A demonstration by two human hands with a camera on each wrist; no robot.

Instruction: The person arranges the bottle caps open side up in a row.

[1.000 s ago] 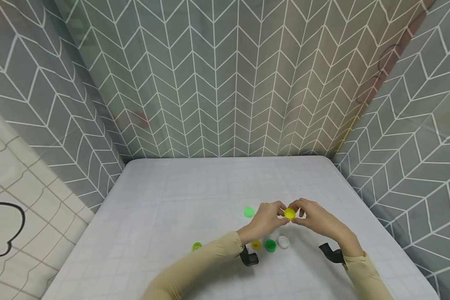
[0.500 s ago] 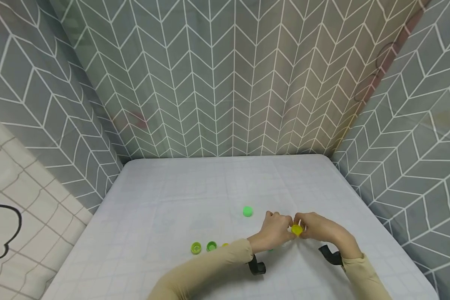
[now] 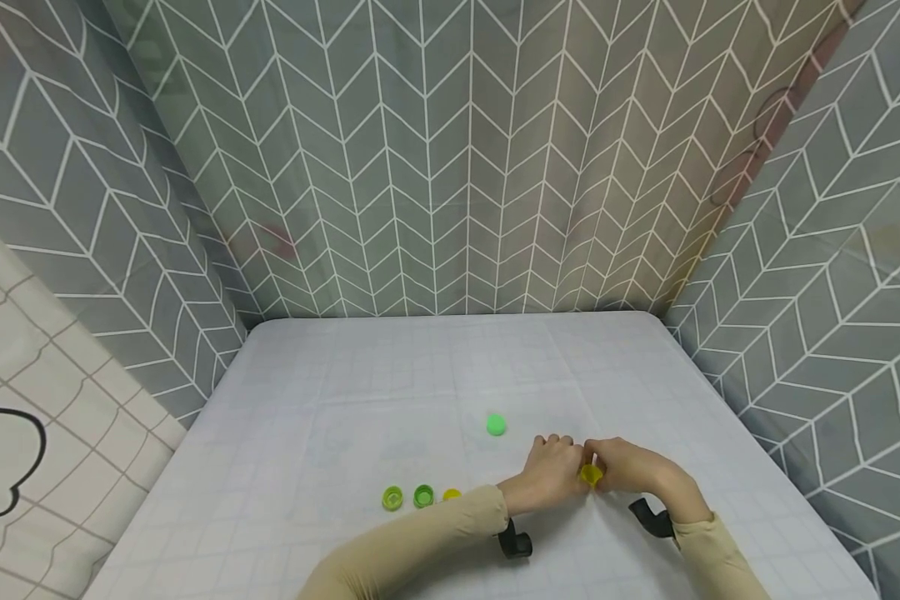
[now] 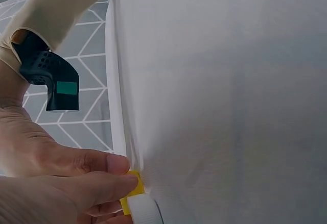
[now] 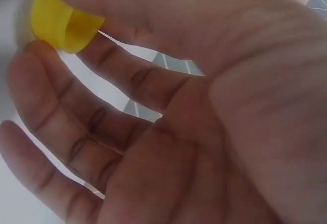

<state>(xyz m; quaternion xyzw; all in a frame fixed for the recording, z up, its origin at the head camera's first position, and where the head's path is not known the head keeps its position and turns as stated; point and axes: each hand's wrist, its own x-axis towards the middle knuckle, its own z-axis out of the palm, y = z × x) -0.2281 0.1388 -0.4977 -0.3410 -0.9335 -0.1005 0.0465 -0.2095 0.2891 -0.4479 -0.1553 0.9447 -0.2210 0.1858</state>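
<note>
A yellow bottle cap (image 3: 591,475) is pinched low over the table between my two hands. My right hand (image 3: 633,467) holds it from the right, and in the right wrist view the cap (image 5: 53,20) shows its hollow side between thumb and fingers. From the left, my left hand (image 3: 549,471) grips the same cap, fingers curled down. The left wrist view has both thumbs at the yellow cap (image 4: 137,182), with a ribbed white cap (image 4: 146,209) right beside it.
Left of my left forearm, a lime cap (image 3: 392,498), a green cap (image 3: 423,496) and a partly covered yellow cap (image 3: 452,494) lie in a row. A bright green disc (image 3: 497,425) lies farther back. The table (image 3: 360,375) has a white cloth.
Both hands have come down and nearer to me with the yellow cap, which now shows less of its round face. My left arm now hides caps seen earlier near its wrist.
</note>
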